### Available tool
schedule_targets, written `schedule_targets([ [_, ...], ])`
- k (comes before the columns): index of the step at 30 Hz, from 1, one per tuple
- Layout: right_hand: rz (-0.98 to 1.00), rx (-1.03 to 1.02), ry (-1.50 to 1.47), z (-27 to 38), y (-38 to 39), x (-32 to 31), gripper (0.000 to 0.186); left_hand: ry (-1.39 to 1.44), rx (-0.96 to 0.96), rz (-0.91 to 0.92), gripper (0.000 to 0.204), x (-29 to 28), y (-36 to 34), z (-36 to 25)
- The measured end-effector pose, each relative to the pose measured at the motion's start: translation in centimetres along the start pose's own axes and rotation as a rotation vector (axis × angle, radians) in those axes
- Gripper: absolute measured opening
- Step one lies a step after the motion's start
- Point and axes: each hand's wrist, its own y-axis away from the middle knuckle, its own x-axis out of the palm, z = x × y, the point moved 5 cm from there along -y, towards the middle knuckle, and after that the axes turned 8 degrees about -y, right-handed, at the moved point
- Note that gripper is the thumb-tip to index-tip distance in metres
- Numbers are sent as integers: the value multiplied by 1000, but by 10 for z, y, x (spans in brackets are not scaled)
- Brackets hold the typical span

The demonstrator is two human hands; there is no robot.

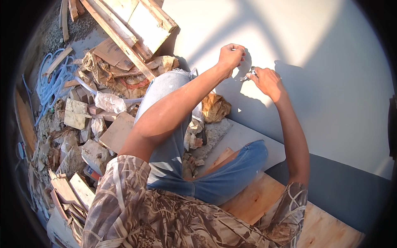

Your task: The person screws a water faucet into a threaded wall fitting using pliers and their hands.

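Note:
My left hand [232,56] is raised in front of the pale wall [326,99], its fingers curled closed. Whatever it may pinch is too small or hidden to make out. To its right and slightly lower, my right hand [268,81] grips a small shiny metal tool [247,75] whose exact kind is unclear. The tool's silvery end points toward the left hand, and the two hands are apart. Both hands throw dark shadows onto the sunlit wall.
My knees in jeans [231,173] are bent below the hands. Plywood [331,227] lies at the lower right. Rubble, wood offcuts and torn brown paper [216,108] spread leftward, with a coiled blue hose [56,80]. Wooden boards [120,37] lean at the top left.

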Motion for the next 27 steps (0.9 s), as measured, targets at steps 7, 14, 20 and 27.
schedule_targets([
  [7,-19,-161,-80,-6,3,-5,36,5,7,20,17,5,0,-1],
  [14,-91,-279,-33,-10,11,0,34,-4,-5,31,16,5,2,-1],
  [20,137,20,-24,-14,-2,3,34,-8,-26,33,16,4,-2,0],
  [27,57,-164,22,-8,3,-3,35,-16,-22,52,16,7,1,0],
])
